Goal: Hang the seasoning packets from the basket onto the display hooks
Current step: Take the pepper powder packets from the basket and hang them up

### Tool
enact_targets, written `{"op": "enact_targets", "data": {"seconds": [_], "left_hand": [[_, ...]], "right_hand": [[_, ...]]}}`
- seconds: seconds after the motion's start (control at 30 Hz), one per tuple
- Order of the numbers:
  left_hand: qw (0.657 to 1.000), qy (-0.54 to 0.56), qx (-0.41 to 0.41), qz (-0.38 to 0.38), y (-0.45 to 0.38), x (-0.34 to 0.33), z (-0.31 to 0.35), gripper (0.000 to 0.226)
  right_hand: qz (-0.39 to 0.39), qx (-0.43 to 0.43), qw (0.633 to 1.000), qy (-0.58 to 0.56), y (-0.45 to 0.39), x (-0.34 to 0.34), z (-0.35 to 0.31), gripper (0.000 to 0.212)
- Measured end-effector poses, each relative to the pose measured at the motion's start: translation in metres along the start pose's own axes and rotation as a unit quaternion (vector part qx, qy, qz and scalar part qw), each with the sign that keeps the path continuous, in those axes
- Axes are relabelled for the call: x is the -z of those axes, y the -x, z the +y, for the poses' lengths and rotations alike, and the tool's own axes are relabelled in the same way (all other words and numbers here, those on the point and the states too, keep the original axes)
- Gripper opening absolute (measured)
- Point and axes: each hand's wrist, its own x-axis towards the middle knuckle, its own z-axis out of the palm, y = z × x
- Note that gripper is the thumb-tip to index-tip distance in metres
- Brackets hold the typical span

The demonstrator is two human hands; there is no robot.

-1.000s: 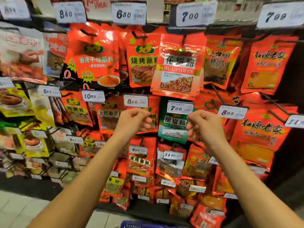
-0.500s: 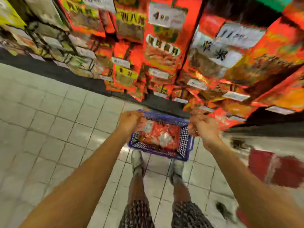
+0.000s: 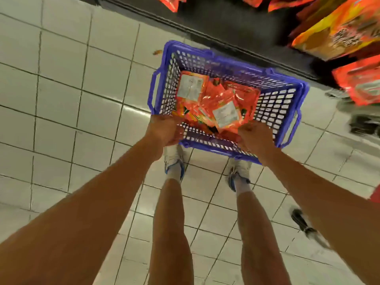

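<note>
1. The left hand (image 3: pixel 164 130) hangs over the near-left corner of the blue basket (image 3: pixel 277 103), its back to the camera and its fingers curled under. Whether they pinch anything I cannot tell, since the fingertips are hidden and the frame is smeared.
2. The right hand (image 3: pixel 254 136) is at the near edge of the basket, at about 3 o'clock from the left hand. Its fingers are also curled, close to a packet edge, but contact cannot be made out.
3. The two hands are apart, with the near wall of the basket showing between them.
4. The seasoning packets (image 3: pixel 213 101) lie loose in a heap on the basket floor, at 12 o'clock from the hands. They are red-orange and shiny, and two show white back labels.
5. The basket sits on the pale tiled floor (image 3: pixel 61 89), just beyond the person's white shoes (image 3: pixel 174 161), which are at 6 o'clock from the hands.
6. At 1 o'clock from the basket, hanging packets (image 3: pixel 333 33) of the display blur across the upper right corner, above the dark base of the rack (image 3: pixel 236 23).
</note>
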Motion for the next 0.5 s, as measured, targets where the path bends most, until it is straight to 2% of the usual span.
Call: {"op": "enact_targets", "data": {"seconds": [0.07,0.13,0.27,0.37,0.43,0.5], "left_hand": [[1.0,-0.012,0.01,-0.006,-0.04,-0.009,-0.008,0.019],[0.999,-0.004,0.018,-0.028,-0.075,-0.017,-0.017,0.016],[0.999,-0.018,0.021,-0.037,-0.146,-0.026,-0.039,0.019],[0.999,-0.009,0.019,-0.031,-0.183,-0.033,-0.053,0.022],[0.999,-0.029,0.024,-0.035,-0.2,-0.037,-0.06,0.018],[0.997,-0.05,0.035,-0.051,-0.211,-0.04,-0.066,0.011]], "right_hand": [[0.0,0.04,0.992,0.119,-0.043,-0.027,0.009,0.022],[-0.015,0.058,0.979,0.197,-0.084,-0.051,0.018,0.032],[-0.003,0.041,0.965,0.259,-0.17,-0.103,0.032,0.077],[-0.033,0.01,0.948,0.317,-0.206,-0.137,0.039,0.114],[-0.012,0.001,0.951,0.309,-0.216,-0.152,0.049,0.118],[0.036,0.014,0.958,0.284,-0.218,-0.152,0.063,0.105]]}}
